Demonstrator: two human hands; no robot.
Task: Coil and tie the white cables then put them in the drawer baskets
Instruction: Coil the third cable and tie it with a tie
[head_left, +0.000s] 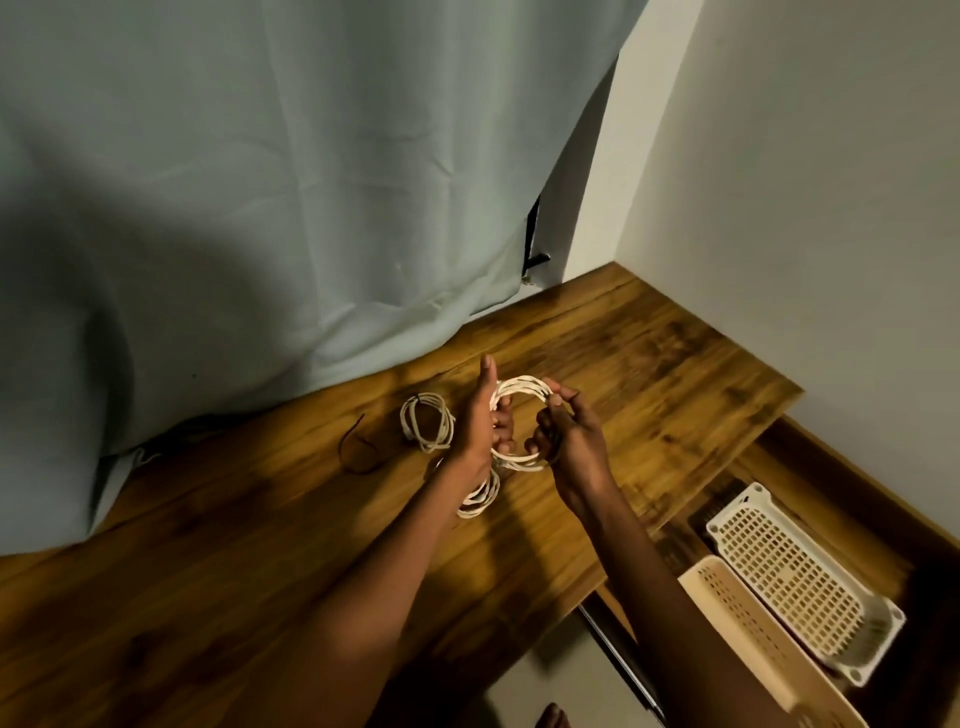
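Both forearms outstretched, left hand (480, 415) and right hand (563, 434) fingers curled.

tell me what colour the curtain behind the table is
Pale grey-green curtain, plain with no pattern, seen in the head view.

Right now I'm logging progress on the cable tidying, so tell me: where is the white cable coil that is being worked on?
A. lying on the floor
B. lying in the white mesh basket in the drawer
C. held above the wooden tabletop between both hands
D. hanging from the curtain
C: the white cable coil is held above the wooden tabletop, with the left hand on one side and the right hand on the other.
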